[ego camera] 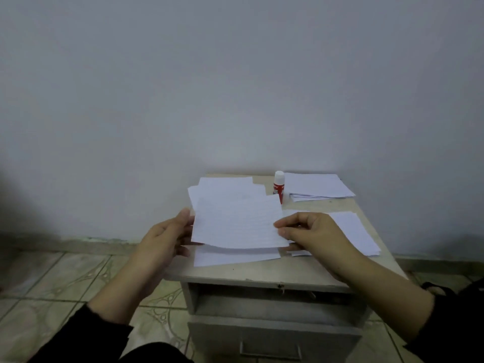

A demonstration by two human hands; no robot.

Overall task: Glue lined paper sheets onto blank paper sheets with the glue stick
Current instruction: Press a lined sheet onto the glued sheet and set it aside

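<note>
Both hands hold one lined sheet [237,224] by its side edges, left hand [167,231] at 9 o'clock, right hand [309,231] at 3 o'clock, probably to align it over the blank sheet [230,258] on the surface [262,273]. The glue stick [279,186] stands capped at 12 o'clock.

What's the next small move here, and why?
Probably lower the lined sheet flat onto the paper below. Both hands grip it, left hand and right hand, holding it lifted above that paper, while the glue stick stands capped and untouched behind; whether glue is already applied cannot be seen.
</note>
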